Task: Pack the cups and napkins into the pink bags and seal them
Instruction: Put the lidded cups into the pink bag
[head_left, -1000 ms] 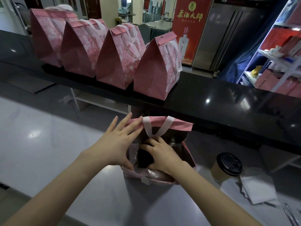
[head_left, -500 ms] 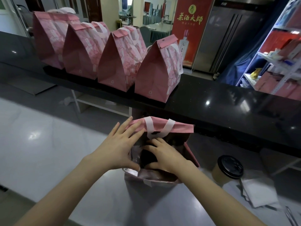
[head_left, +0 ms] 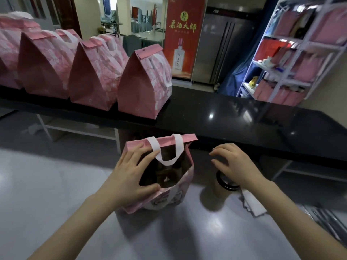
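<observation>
An open pink bag (head_left: pixel 185 194) with white handles stands on the grey counter in front of me. My left hand (head_left: pixel 131 175) grips its left rim, thumb on the near edge and fingers on the far side, holding the mouth open. Something dark sits inside; I cannot tell what. My right hand (head_left: pixel 232 164) hovers just right of the bag, fingers spread and empty, directly above a brown paper cup with a black lid (head_left: pixel 223 186). White napkins (head_left: pixel 251 201) lie on the counter right of the cup, partly under my forearm.
Several sealed pink bags (head_left: pixel 142 87) stand in a row on the raised black ledge (head_left: pixel 234 117) behind the counter. A white shelf rack (head_left: pixel 293 53) with pink and red packages stands at the back right. Metal tools lie at the counter's right edge (head_left: pixel 326 220).
My right hand has come out of the bag and moved right, over the cup. My left hand still holds the bag's rim. The view shifted slightly.
</observation>
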Available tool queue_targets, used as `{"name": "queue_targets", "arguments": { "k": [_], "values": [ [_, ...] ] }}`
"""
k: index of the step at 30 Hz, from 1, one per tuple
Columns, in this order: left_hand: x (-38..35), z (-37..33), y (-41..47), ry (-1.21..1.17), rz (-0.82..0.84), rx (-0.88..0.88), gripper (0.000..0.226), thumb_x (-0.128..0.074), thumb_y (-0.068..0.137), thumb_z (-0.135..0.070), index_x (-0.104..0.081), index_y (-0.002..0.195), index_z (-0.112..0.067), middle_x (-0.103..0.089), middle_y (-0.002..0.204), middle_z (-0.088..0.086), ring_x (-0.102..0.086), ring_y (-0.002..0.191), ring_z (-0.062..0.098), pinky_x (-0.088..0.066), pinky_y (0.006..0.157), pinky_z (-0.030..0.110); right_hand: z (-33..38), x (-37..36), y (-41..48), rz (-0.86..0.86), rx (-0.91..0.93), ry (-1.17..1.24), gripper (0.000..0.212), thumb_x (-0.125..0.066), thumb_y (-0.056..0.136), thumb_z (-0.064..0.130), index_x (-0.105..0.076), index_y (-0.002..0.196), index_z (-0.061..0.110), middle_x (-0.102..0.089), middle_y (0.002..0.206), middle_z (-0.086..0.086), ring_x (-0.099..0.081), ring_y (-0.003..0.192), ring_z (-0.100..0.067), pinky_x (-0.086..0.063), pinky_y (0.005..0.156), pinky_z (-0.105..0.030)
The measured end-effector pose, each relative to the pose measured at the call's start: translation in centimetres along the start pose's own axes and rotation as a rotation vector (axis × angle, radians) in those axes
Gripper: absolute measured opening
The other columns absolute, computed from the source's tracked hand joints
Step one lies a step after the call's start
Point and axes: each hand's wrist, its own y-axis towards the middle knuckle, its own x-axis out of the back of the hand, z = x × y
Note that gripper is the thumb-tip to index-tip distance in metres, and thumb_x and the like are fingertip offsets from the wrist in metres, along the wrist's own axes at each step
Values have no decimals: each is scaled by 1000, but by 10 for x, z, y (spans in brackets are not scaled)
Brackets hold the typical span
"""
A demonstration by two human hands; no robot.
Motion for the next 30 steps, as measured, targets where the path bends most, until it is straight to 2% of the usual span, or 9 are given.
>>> {"name": "queue_targets", "arguments": {
  "k": [2, 5, 11, 17, 21, 23, 26, 28, 30],
  "values": [
    [-4, -4, -1, 15, -14, 24, 93, -58, 70, -72, -24, 149, -37, -24, 145, -6, -21, 138, 20, -26, 115, 45, -25, -9, -13, 124, -79, -70, 33, -67, 87, 33, -64, 119, 25, -59, 122, 5, -48, 120, -16, -40, 99, -28],
    [-6, -8, -1, 96, -40, 37, 95, -52, 66, -77, -32, 147, -31, -31, 135, 2, -31, 128, 25, -32, 111, 46, -48, -28, -28, 336, -141, -162, 58, -65, 84, 46, -46, 138, 32, -45, 140, 4, -37, 131, -18, -38, 104, -34],
    [-9, -15, -4, 182, -128, 53, 94, -49, 63, -77, -45, 141, -23, -37, 129, 11, -37, 119, 33, -40, 100, 51, -66, -57, -31, 508, -237, -178, 78, -63, 83, 51, -20, 148, 42, -17, 157, 2, -16, 144, -25, -31, 111, -43],
    [-7, -14, -8, 332, -37, 56, 97, -46, 64, -81, -41, 145, -27, -28, 151, 10, -30, 135, 35, -27, 110, 59, -73, -66, -31, 594, -305, -88, 62, -63, 87, 38, -33, 142, 39, -27, 146, 1, -30, 130, -28, -43, 101, -42],
    [0, -19, -4, 473, 76, 64, 107, -36, 60, -93, -37, 147, -31, -35, 152, 9, -29, 138, 34, -13, 112, 66, -73, -65, -40, 556, -250, -65, 70, -71, 79, 35, -37, 139, 38, -28, 140, 5, -29, 126, -23, -43, 101, -37],
    [5, -22, 0, 512, 134, 84, 109, -27, 60, -96, -29, 149, -33, -29, 155, 10, -17, 143, 34, -3, 113, 66, -73, -64, -47, 533, -224, -68, 72, -74, 75, 32, -39, 138, 37, -31, 139, 6, -30, 125, -21, -43, 100, -33],
    [0, -15, 9, 533, 161, 75, 111, -3, 55, -99, 7, 150, -42, 8, 161, 9, 25, 143, 33, 19, 111, 59, -67, -55, -50, 509, -191, -61, 72, -76, 73, 33, -42, 136, 38, -33, 137, 6, -33, 121, -18, -38, 98, -25],
    [-4, -10, 14, 489, 211, 58, 110, -4, 54, -100, 13, 148, -43, 19, 160, 7, 37, 138, 32, 22, 112, 55, -59, -39, -45, 459, -158, -39, 73, -78, 71, 36, -44, 135, 40, -34, 137, 7, -35, 120, -18, -35, 97, -23],
    [-6, -8, 17, 482, 239, 23, 110, -8, 56, -99, 12, 148, -44, 20, 159, 7, 37, 137, 33, 17, 113, 56, -49, -13, -33, 412, -118, 1, 74, -80, 70, 37, -45, 136, 39, -35, 138, 6, -36, 124, -19, -35, 101, -25]
  ]
}}
